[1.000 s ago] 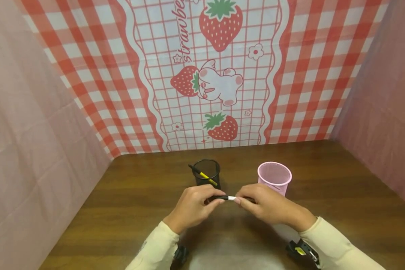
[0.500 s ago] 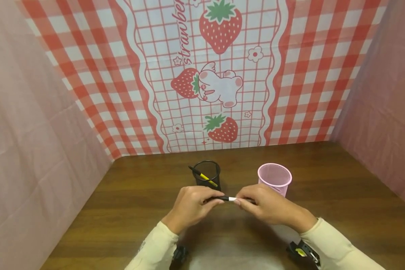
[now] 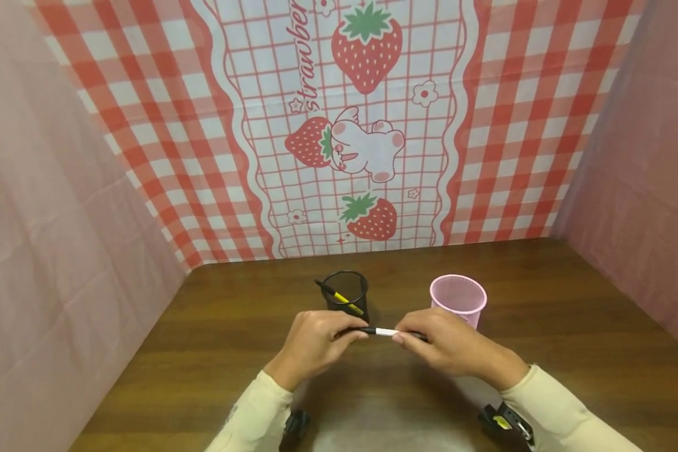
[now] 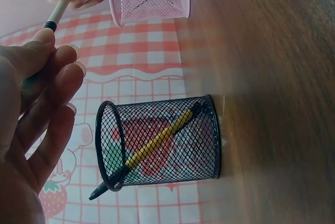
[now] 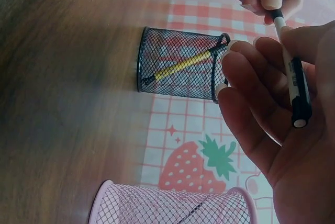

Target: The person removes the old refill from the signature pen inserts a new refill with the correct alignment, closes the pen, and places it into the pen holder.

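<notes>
Between both hands a slim white marker (image 3: 385, 332) with black ends lies nearly level above the table. My left hand (image 3: 313, 344) pinches its black cap end between thumb and fingers. On the white barrel my right hand (image 3: 449, 342) has its thumb and fingertips, and the barrel's black rear end (image 5: 300, 111) shows across that palm in the right wrist view. Just beyond the left hand stands a black mesh pen cup (image 4: 213, 135), holding a yellow and black pen (image 4: 157, 141) that leans out over the rim. A pink mesh cup (image 3: 457, 317) stands behind the right hand.
The brown wooden table (image 3: 215, 351) runs back to a red-and-white checked strawberry cloth (image 3: 503, 144). Pink cloth walls rise at left and right. Thin dark crossing lines show on the pink cup's mesh in the left wrist view.
My left hand has shifted slightly to the left, and more of the white barrel shows between the hands. The right hand stays almost in place.
</notes>
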Demonstrator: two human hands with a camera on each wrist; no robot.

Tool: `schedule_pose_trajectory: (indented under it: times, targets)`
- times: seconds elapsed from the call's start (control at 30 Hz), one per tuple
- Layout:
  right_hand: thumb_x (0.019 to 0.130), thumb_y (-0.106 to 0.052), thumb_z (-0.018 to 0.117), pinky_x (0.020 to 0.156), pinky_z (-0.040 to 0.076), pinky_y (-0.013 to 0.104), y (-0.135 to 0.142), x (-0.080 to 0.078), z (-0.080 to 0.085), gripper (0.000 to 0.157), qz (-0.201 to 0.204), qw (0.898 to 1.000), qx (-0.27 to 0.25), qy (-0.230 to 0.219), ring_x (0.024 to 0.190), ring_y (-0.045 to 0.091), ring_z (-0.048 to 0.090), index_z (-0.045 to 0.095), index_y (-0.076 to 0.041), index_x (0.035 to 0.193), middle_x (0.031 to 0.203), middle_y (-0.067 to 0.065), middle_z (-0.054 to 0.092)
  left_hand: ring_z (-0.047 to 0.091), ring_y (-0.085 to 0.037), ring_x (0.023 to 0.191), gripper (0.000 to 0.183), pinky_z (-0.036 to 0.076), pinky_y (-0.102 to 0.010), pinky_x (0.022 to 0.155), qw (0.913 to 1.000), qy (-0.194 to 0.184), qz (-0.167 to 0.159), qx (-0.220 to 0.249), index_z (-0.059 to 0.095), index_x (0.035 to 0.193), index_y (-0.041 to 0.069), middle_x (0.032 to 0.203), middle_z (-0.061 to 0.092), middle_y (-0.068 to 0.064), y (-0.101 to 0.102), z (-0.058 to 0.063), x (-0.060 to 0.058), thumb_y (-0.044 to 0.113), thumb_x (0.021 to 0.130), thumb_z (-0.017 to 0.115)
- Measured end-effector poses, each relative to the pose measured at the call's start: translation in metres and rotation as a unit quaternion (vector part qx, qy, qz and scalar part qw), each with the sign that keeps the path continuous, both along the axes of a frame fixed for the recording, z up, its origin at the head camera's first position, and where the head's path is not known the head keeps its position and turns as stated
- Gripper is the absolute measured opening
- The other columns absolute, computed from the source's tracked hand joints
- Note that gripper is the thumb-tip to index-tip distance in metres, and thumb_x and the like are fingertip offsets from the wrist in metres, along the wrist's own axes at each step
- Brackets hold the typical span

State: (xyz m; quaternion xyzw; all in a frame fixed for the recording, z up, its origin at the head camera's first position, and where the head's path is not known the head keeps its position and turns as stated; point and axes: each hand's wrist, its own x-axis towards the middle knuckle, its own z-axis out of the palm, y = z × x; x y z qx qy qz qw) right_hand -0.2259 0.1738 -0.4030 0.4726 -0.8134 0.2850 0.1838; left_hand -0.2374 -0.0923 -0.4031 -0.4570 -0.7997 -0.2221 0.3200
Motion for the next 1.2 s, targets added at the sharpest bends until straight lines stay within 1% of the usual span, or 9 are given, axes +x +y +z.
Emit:
schedule_pose_trajectory:
  times: [0.17, 0.33, 0.57, 0.73, 0.9, 1.07, 1.2]
  targets:
    - [0.095, -0.016, 0.070, 0.061, 0.045, 0.014, -0.0004, 0.0006, -0.0003, 0.009, -0.010, 1.000, -0.003, 0.018, 0.069, -0.003, 0.052, 0.070, -0.023, 0.091, 0.081, -0.020, 0.059, 0.068, -0.001, 0.074, 0.011, 0.055, -0.023, 0.062, 1.0000, 0.001, 0.000, -0.005, 0.079, 0.096, 0.019, 0.088, 0.074, 0.011, 0.0007, -0.0014, 0.0016, 0.024, 0.086, 0.082]
    - [0.096, -0.020, 0.070, 0.060, 0.045, 0.016, -0.0018, 0.0019, -0.0004, 0.005, -0.025, 0.999, 0.000, 0.024, 0.069, -0.003, 0.053, 0.072, -0.021, 0.091, 0.082, -0.019, 0.061, 0.067, -0.001, 0.069, 0.011, 0.053, -0.025, 0.058, 0.9999, 0.003, 0.003, -0.010, 0.080, 0.093, 0.018, 0.084, 0.074, 0.011, 0.0001, -0.0020, 0.0038, 0.025, 0.085, 0.082]
    - [0.095, -0.022, 0.071, 0.060, 0.047, 0.017, 0.0000, 0.0027, -0.0003, 0.004, -0.036, 0.999, 0.001, 0.013, 0.069, -0.002, 0.053, 0.072, -0.022, 0.091, 0.082, -0.019, 0.061, 0.067, 0.001, 0.072, 0.011, 0.054, -0.024, 0.061, 0.9998, -0.015, -0.002, -0.012, 0.079, 0.095, 0.018, 0.086, 0.074, 0.012, -0.0004, -0.0023, 0.0037, 0.026, 0.087, 0.081]
    - [0.094, -0.023, 0.072, 0.060, 0.046, 0.017, 0.0023, 0.0025, -0.0015, 0.005, -0.041, 0.999, 0.004, 0.009, 0.068, -0.003, 0.053, 0.070, -0.025, 0.090, 0.082, -0.021, 0.060, 0.065, 0.003, 0.071, 0.011, 0.053, -0.021, 0.061, 0.9995, -0.029, -0.006, -0.013, 0.079, 0.094, 0.018, 0.085, 0.074, 0.012, -0.0011, -0.0030, 0.0023, 0.026, 0.086, 0.081]
    - [0.094, -0.026, 0.073, 0.059, 0.046, 0.019, 0.0042, 0.0023, -0.0014, 0.006, -0.055, 0.998, 0.006, 0.012, 0.068, -0.003, 0.053, 0.070, -0.027, 0.089, 0.082, -0.023, 0.060, 0.062, 0.006, 0.068, 0.012, 0.050, -0.019, 0.060, 0.9990, -0.042, -0.006, -0.016, 0.079, 0.092, 0.018, 0.082, 0.073, 0.013, -0.0023, -0.0033, 0.0007, 0.029, 0.088, 0.079]
    - [0.092, -0.024, 0.075, 0.060, 0.046, 0.018, 0.0043, 0.0005, -0.0003, 0.007, -0.049, 0.999, -0.001, 0.008, 0.068, -0.003, 0.053, 0.070, -0.028, 0.088, 0.081, -0.023, 0.060, 0.058, 0.007, 0.063, 0.011, 0.048, -0.016, 0.058, 0.9989, -0.046, -0.010, 0.000, 0.080, 0.086, 0.018, 0.078, 0.072, 0.014, -0.0046, -0.0042, -0.0001, 0.029, 0.086, 0.081]
    - [0.089, -0.020, 0.078, 0.059, 0.044, 0.016, 0.0039, -0.0006, 0.0003, 0.012, -0.042, 0.999, -0.019, 0.018, 0.067, -0.004, 0.053, 0.070, -0.029, 0.087, 0.080, -0.023, 0.060, 0.055, 0.008, 0.062, 0.011, 0.045, -0.014, 0.058, 0.9977, -0.065, -0.020, 0.006, 0.079, 0.086, 0.018, 0.077, 0.071, 0.015, -0.0048, -0.0039, -0.0022, 0.029, 0.088, 0.079]
